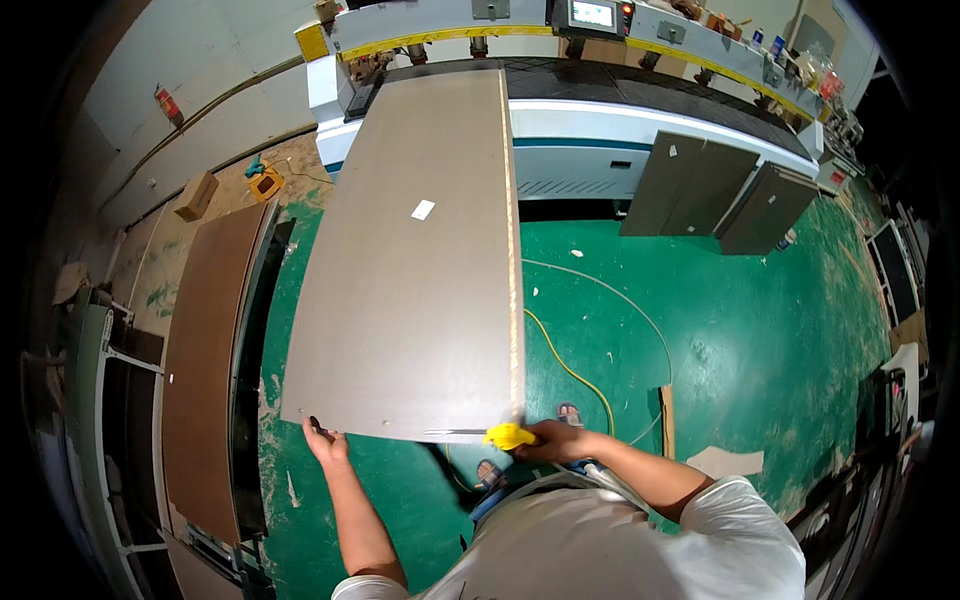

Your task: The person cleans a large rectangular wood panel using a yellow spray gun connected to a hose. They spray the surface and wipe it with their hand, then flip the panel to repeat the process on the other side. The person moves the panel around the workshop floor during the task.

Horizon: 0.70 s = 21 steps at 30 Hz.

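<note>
A large grey-brown panel (400,260) stretches away from me, its far end on the dark bed of a machine. Its right edge shows a pale, rough strip, and a small white label (423,210) lies on its face. At the near left corner, my left hand (325,440) grips the panel's edge from below, palm up, fingers partly hidden. My right hand (552,441) is closed round a yellow air gun (510,436) at the near right corner. The gun's thin metal nozzle points left along the panel's near edge.
Behind stands a long white-and-blue machine (575,170) with a screen (592,14). More dark panels (690,185) lean against it. A stack of brown panels (205,370) is at left. A yellow hose (575,370) runs over the green floor. A fire extinguisher (168,104) hangs on the wall.
</note>
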Available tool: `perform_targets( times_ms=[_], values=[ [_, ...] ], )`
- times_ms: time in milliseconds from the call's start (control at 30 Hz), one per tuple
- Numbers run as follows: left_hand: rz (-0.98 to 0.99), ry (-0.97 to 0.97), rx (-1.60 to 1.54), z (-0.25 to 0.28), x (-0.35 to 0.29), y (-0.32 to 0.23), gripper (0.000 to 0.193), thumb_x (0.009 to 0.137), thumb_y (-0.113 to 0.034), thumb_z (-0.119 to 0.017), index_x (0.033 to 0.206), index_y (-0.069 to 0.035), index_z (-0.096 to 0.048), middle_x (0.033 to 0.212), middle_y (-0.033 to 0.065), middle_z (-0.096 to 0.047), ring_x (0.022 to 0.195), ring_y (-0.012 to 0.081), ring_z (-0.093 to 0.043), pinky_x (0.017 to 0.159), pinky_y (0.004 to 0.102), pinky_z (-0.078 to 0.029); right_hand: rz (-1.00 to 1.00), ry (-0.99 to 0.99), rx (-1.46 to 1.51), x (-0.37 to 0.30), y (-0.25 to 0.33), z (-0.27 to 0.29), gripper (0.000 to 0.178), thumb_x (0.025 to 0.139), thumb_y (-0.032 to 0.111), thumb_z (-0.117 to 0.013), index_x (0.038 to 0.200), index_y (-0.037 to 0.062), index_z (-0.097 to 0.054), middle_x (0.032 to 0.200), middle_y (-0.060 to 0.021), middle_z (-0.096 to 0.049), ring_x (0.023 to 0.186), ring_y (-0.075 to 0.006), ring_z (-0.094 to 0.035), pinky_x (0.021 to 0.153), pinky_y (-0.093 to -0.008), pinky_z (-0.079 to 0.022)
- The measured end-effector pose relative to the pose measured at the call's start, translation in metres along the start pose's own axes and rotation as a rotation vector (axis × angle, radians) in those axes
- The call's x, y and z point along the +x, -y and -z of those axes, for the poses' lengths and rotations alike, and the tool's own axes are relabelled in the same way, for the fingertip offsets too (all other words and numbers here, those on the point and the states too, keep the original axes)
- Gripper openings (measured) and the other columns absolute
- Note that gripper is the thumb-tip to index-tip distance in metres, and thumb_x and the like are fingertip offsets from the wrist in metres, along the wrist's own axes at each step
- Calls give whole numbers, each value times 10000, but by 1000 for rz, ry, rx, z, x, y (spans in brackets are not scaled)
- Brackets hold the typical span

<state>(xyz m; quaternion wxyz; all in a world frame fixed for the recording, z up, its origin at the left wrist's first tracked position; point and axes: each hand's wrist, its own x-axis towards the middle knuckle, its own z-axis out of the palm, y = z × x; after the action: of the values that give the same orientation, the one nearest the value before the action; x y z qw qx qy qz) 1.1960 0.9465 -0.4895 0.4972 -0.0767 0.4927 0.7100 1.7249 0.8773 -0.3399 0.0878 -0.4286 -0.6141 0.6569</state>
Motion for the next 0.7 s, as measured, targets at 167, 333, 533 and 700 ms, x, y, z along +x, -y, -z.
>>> perform_targets(
  times_ms=[167, 333, 533, 700],
  values=[
    [57, 184, 264, -47, -68, 88, 514, 1037, -390, -484, 1439, -69, -491, 1455, 65, -544, 1310, 264, -525, 1104, 433, -413, 154, -245, 297, -12, -137, 110, 230, 948, 112, -666, 1167, 46, -688, 1004, -55, -725, 951, -149, -645, 876, -320, -513],
    [45, -53, 212, -82, -148, 153, 722, 958, -583, -593, 1419, -36, -498, 1421, 100, -561, 1254, 307, -561, 1046, 487, -469, -49, -681, 66, -13, -170, 232, 255, 869, 168, -722, 1074, 19, -685, 885, -64, -708, 815, -162, -648, 754, -337, -521],
    [-187, -351, 379, -89, -144, 169, 872, 900, -638, -641, 1367, 84, -490, 1369, 203, -577, 1170, 340, -613, 986, 489, -510, -159, -546, 48, 67, -126, 365, 431, 916, 500, -687, 927, 70, -653, 714, -12, -625, 480, -105, -509, 426, -296, -400],
    [-427, -916, 901, -106, -139, 184, 923, 936, -626, -580, 1405, 154, -429, 1395, 306, -536, 1215, 404, -587, 1052, 446, -456, -103, -493, 135, 200, -56, 453, 430, 914, 503, -692, 1072, 113, -601, 852, -11, -629, 603, -108, -547, 478, -277, -417]
  ],
)
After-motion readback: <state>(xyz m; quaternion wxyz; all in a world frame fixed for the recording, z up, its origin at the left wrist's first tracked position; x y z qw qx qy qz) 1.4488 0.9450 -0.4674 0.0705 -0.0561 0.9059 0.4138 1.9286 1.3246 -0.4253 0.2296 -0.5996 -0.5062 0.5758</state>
